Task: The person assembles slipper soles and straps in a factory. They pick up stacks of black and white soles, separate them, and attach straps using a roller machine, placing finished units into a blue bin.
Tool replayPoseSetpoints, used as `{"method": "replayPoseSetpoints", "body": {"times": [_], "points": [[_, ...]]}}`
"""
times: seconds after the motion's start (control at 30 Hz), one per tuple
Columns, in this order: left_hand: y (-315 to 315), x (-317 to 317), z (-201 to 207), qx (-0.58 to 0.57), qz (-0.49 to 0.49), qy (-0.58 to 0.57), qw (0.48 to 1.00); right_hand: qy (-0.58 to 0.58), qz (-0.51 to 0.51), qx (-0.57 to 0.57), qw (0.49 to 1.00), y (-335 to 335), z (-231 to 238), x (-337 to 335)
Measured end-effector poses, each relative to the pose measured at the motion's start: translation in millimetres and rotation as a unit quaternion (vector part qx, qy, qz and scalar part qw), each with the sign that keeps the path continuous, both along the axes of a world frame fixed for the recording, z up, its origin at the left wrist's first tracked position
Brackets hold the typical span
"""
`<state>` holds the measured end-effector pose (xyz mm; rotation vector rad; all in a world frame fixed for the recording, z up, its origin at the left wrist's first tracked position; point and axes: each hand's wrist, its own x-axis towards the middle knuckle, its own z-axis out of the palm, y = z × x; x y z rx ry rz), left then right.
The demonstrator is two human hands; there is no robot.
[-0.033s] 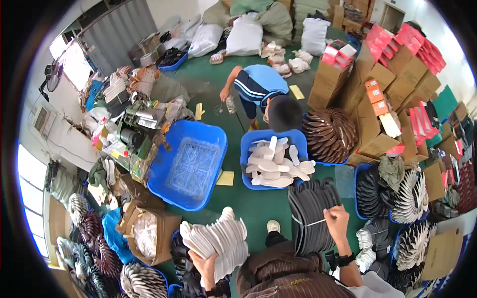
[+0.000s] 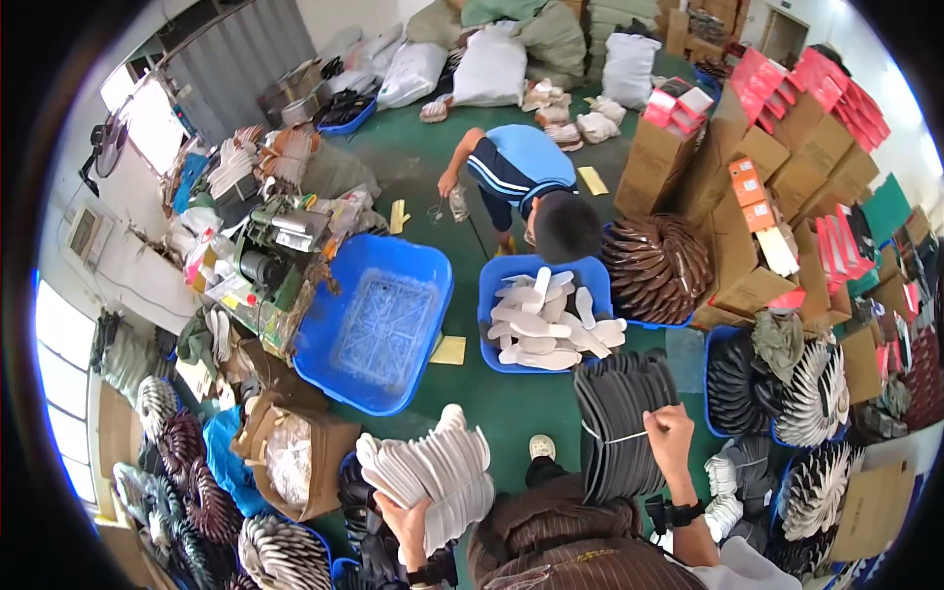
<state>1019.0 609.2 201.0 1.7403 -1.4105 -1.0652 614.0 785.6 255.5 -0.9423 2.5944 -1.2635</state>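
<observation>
My left hand [image 2: 405, 521] is closed around the side of a stack of white insoles [image 2: 431, 470], which fans out toward the upper right at the lower middle. My right hand [image 2: 671, 440] is a closed fist at the right edge of a stack of black insoles [image 2: 619, 423]. It grips the thin white tie [image 2: 608, 439] that runs around that stack's middle. The black stack leans beside my brown striped apron [image 2: 560, 531]. Both stacks are off the floor.
Ahead stand a blue tub of loose white insoles [image 2: 544, 364] and another blue tub [image 2: 329, 379] whose bottom shows. A person in a blue shirt [image 2: 531, 162] bends over the first tub. Cartons [image 2: 661, 162] and tubs of fanned brown soles [image 2: 657, 270] line the right.
</observation>
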Motion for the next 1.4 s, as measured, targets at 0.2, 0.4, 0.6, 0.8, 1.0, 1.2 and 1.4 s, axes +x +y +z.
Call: {"method": "replayPoseSetpoints", "body": {"times": [0.2,0.4,0.6,0.8,1.0,1.2,1.4], "points": [[-19.7,-44.2,23.6,-0.032,0.062,0.093,0.993,0.006,0.016,-0.02,1.0,-39.7,-7.5,-51.5],[-34.1,-37.9,27.9,0.028,0.076,0.218,0.973,-0.033,0.073,-0.014,0.997,-82.9,-17.2,-68.6],[-57.5,-25.7,26.3,-0.013,0.096,0.347,0.933,-0.057,0.116,-0.012,0.992,-136.6,-17.4,-68.1],[-114.1,-16.1,-11.3,0.038,0.132,0.538,0.832,-0.017,0.112,-0.015,0.993,-198.9,-5.9,-62.6],[-174.9,14.5,-42.1,0.029,0.124,0.687,0.716,0.08,0.156,-0.015,0.984,-246.1,15.2,-46.8],[-174.7,47.7,-60.1,0.071,0.237,0.598,0.763,0.079,0.144,-0.01,0.986,-274.0,25.7,-29.5],[-159.6,53.6,-54.1,0.084,0.268,0.582,0.763,0.104,0.128,-0.012,0.986,-304.0,31.7,-28.2]]}}
